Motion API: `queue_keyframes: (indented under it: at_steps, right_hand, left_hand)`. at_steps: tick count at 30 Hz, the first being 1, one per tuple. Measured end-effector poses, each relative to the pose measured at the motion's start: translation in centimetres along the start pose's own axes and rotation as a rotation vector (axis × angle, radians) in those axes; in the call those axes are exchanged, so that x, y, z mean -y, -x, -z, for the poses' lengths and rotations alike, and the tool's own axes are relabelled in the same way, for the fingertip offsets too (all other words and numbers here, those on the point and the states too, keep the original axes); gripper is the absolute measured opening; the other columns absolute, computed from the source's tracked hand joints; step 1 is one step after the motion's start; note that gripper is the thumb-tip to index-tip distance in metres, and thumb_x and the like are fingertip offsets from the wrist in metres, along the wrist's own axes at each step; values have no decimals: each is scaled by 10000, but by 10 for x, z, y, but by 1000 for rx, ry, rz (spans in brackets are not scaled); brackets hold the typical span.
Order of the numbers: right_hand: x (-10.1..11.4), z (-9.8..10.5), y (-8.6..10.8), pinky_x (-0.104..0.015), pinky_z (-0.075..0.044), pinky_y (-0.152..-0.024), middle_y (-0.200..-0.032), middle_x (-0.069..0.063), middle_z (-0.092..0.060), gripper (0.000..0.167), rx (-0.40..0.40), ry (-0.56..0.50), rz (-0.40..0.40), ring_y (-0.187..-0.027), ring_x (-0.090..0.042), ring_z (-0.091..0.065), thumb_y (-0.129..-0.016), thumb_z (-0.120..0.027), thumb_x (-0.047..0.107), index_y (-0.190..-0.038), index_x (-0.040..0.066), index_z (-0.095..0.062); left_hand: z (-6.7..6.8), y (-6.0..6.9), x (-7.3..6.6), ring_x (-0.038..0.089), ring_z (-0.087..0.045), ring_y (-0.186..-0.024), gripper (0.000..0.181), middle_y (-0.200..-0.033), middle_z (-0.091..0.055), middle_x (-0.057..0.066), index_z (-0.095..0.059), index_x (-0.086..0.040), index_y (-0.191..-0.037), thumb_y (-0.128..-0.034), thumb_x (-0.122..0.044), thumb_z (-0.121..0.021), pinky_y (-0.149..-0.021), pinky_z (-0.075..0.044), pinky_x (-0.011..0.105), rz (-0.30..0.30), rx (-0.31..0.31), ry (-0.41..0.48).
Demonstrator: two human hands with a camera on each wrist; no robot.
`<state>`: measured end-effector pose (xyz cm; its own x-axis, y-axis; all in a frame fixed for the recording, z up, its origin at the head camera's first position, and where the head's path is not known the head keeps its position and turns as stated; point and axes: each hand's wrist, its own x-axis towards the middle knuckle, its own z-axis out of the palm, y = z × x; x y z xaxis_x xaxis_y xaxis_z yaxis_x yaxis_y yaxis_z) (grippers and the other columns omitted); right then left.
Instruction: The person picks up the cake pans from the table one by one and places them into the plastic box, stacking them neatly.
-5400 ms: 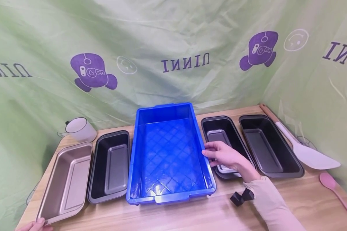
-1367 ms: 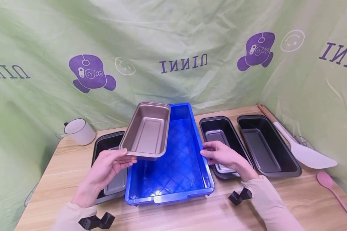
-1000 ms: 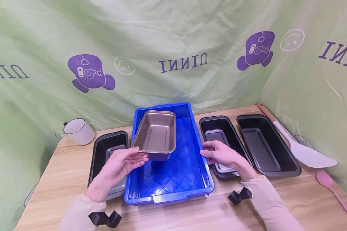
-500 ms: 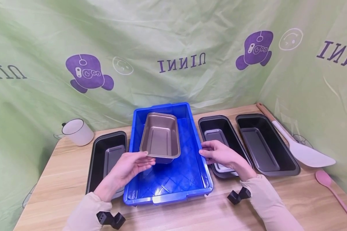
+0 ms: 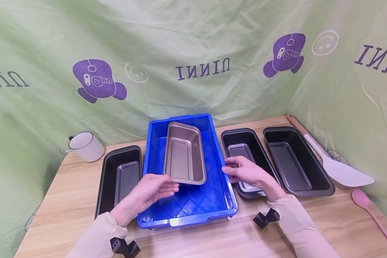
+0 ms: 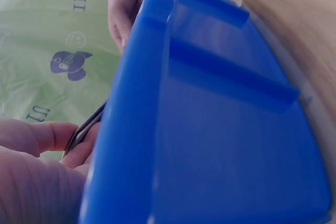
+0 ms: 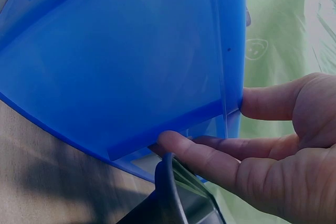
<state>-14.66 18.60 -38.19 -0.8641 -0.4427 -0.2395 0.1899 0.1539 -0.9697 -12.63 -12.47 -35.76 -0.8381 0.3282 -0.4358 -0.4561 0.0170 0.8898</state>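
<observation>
Currently, left hand [image 5: 151, 192] pinches a bronze rectangular metal loaf pan [image 5: 181, 157]. Right hand [image 5: 249, 175] grips a blue rectangular plastic tray [image 5: 193, 219]. Green fabric backdrop [image 5: 154, 32] displays purple "INNI" lettering [image 5: 202, 69].

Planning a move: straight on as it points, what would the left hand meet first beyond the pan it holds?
Probably the right wall of the blue bin, near the right hand; the left hand points across the bin. Height is unclear, so it may pass above.

White mug [image 5: 91, 149] (dark-rimmed), white spatula [image 5: 345, 172], pink spoon [image 5: 362, 199]
</observation>
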Motion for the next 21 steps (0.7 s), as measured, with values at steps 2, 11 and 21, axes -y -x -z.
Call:
queue_keyframes:
  at_steps: [2, 11, 21]
  right_hand:
    - [0, 0, 0, -401, -547, -834, -1218, -346, -528, 494, 4, -2, 0, -968, -235, -634, -978, -483, 33, -1358, -215, -288]
    - [-2, 0, 0, -408, -547, -835, -1193, -326, -553, 478, 11, -8, 8, -967, -245, -640, -977, -487, 34, -1344, -217, -313]
    - [0, 0, 0, -413, -543, -842, -1216, -330, -534, 504, -6, 17, 1, -969, -226, -629, -973, -495, 39, -1362, -210, -293]
  left_hand:
    - [-1, 0, 2, 180, -696, -802, 311, -938, -701, 192, -546, 182, -1131, -935, -59, -524, -760, -564, 271, 17, 14, -13]
    - [-5, -1, 3, 125, -680, -699, 370, -854, -702, 123, -510, 220, -1173, -944, -70, -521, -674, -564, 230, 96, 67, -98]
    - [-4, -3, 4, 115, -660, -671, 322, -771, -666, 62, -552, 192, -1091, -971, -94, -461, -639, -557, 229, 162, 76, -232]
